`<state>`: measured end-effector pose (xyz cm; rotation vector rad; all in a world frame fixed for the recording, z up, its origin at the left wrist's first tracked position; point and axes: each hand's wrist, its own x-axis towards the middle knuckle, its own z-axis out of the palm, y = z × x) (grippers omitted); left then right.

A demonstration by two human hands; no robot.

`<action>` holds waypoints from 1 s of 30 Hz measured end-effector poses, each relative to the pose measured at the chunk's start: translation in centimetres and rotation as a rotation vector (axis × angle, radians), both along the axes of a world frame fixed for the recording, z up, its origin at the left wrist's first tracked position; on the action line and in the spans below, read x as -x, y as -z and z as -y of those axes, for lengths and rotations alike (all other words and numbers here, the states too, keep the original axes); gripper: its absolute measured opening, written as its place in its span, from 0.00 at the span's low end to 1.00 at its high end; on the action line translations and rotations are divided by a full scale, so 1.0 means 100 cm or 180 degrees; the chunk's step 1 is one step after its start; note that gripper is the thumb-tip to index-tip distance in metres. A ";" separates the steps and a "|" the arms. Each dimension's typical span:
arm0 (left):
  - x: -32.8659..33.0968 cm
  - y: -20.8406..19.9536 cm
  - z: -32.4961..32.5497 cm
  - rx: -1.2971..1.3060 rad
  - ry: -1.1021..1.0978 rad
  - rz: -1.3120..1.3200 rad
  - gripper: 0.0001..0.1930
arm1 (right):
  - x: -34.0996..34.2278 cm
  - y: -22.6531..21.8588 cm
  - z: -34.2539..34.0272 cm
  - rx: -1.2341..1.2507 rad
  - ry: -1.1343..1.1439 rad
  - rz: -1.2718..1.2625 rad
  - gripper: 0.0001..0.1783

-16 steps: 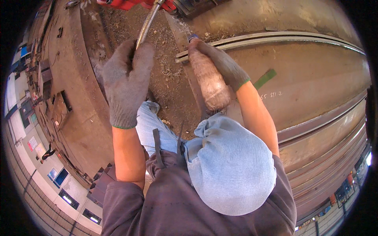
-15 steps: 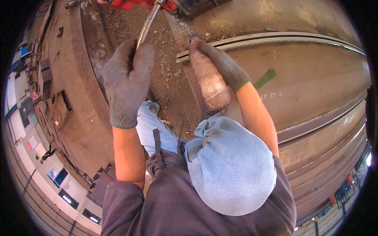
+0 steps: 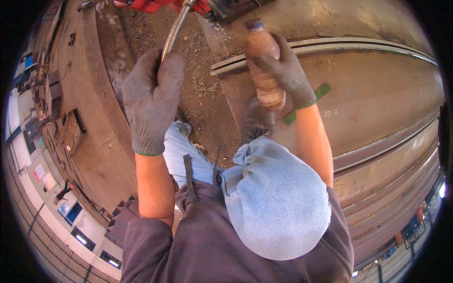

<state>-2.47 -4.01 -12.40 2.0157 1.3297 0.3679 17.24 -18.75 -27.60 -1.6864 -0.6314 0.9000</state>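
My left hand, in a grey knitted glove, is closed around the near end of a bent, shiny metal tube. The tube runs up toward a red object at the top edge; whether they are joined I cannot tell. Also gloved, my right hand wraps around a plastic bottle, its thumb across the front. The bottle looks brownish and smeared, with a dark cap pointing away from me. It is held above the edge of a brown steel beam.
A red object lies at the far edge. My dark boot shows below the bottle, near a green strip on the beam. Debris covers the dirt ground. More steel beams lie right; a person is far left.
My right hand has lifted the bottle away from me and to the right, turning it more upright in the picture. The boot beneath has come into sight. My left hand has barely moved.
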 end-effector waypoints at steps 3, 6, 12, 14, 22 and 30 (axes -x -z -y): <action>0.001 0.002 -0.001 -0.0160 0.0065 0.0028 0.22 | -0.018 0.013 0.004 -0.0154 0.0077 -0.0083 0.44; 0.002 0.003 -0.001 -0.0231 0.0068 0.0055 0.21 | -0.027 0.008 0.006 0.0067 0.0146 -0.0124 0.46; 0.000 0.001 0.000 -0.0308 0.0101 0.0017 0.20 | -0.028 0.022 0.011 0.0028 0.0288 -0.0214 0.46; 0.000 0.000 -0.001 -0.0319 0.0132 -0.0043 0.20 | -0.027 0.023 0.010 -0.0059 0.0261 -0.0337 0.45; 0.001 0.003 -0.001 -0.0198 0.0040 0.0087 0.19 | -0.031 0.028 0.012 -0.0012 0.0176 -0.0138 0.44; -0.002 -0.003 0.005 0.0047 -0.0137 0.0326 0.19 | -0.029 0.025 0.011 -0.0055 0.0209 -0.0316 0.46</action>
